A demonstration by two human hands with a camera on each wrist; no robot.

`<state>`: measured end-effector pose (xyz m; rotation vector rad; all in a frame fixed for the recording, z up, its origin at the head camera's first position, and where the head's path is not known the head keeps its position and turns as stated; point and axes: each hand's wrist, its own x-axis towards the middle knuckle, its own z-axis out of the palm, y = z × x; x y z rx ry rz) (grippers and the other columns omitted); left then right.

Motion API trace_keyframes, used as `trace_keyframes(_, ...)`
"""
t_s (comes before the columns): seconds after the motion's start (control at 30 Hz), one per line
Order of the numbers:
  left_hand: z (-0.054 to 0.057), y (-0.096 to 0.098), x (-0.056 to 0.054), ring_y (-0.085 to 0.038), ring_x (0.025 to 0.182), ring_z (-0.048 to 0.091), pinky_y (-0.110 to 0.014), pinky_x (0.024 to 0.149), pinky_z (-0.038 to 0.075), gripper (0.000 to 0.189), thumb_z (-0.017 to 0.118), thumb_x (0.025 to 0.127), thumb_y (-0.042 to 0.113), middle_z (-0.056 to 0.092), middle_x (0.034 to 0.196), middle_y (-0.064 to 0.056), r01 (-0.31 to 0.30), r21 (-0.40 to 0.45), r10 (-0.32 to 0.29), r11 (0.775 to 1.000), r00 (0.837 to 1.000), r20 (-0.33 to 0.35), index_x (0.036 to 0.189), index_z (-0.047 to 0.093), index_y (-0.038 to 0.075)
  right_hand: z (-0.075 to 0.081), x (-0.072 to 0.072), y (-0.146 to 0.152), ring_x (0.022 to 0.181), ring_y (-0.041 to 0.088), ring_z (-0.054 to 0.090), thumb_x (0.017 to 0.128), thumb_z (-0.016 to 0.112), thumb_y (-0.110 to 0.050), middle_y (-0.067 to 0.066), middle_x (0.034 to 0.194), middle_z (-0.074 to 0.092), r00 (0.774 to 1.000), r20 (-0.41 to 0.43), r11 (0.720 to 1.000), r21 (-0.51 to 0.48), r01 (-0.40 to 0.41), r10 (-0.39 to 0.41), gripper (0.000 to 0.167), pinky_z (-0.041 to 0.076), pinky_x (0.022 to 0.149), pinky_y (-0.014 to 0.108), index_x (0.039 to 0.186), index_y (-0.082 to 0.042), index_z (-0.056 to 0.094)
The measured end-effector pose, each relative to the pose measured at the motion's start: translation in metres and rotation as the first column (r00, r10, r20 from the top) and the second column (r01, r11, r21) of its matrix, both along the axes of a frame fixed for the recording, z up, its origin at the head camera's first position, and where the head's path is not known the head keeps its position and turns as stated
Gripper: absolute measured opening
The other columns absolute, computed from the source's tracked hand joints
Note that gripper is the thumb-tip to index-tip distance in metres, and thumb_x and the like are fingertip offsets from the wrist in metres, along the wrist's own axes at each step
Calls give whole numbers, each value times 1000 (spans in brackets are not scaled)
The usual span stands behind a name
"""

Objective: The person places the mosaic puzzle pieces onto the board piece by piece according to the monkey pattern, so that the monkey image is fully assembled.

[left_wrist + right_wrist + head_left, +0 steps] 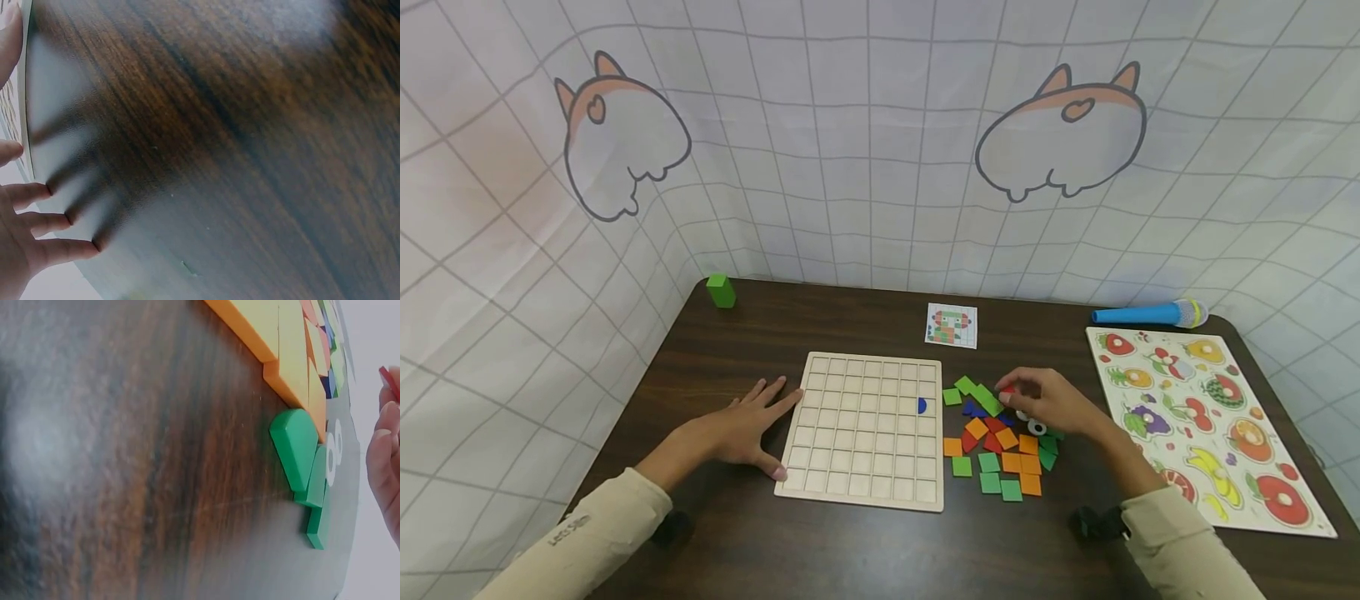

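Note:
My left hand (747,429) lies with fingers spread at the left side of the wooden grid board (857,502), thumb and index fingertip at its frame. In the left wrist view, three other fingertips touch the dark tabletop. A blue half-round tile (922,406) sits in a cell near the board's right side. Over the upper right of the tile pile, my right hand (1051,400) pinches a red tile (1007,390) between thumb and fingers. Below it are white ring-like pieces (1037,427), orange tiles (1030,484) and green rounded tiles (297,444).
Behind the board lies a pattern card (951,325). A fruit puzzle board (1172,392) takes up the right side, with a blue toy microphone (1138,315) behind it. One green block (721,291) stands at the back left corner. A gridded cloth (835,167) hangs behind the table.

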<state>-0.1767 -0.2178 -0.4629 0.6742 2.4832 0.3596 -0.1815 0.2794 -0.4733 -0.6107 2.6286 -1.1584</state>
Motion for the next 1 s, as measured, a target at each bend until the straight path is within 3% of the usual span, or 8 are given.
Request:
trace_keyframes(0.23, -1, -1, 0, -54, 151, 0, -81, 106, 16, 126, 80, 69, 67, 0, 168, -22, 3, 0, -3, 1000, 1000, -3, 163, 11, 19, 2, 2, -9, 62, 11, 54, 97, 68, -17, 4, 82, 62, 997, 78, 999, -40, -26, 29, 19, 49, 57, 26, 109, -4, 62)
trace_keyframes(0.73, 1, -1, 1, -53, 152, -1, -80, 107, 15, 125, 80, 70, 67, -1, 168, -21, -2, -1, 2, 1000, 1000, 2, 163, 11, 20, 1, 3, -20, 64, 12, 56, 98, 67, -22, 2, 85, 64, 993, 84, 996, -36, -85, 87, 16, 50, 58, 25, 106, -9, 71)
trace_keyframes(1.0, 2, 0, 1, -53, 151, 0, -80, 107, 15, 125, 80, 69, 66, 0, 168, -21, -4, -1, 4, 1000, 1000, 5, 163, 11, 20, 2, 5, -24, 64, 18, 59, 95, 71, -23, 7, 80, 68, 994, 71, 993, -81, -83, 89, 30, 50, 59, 24, 117, -3, 72)
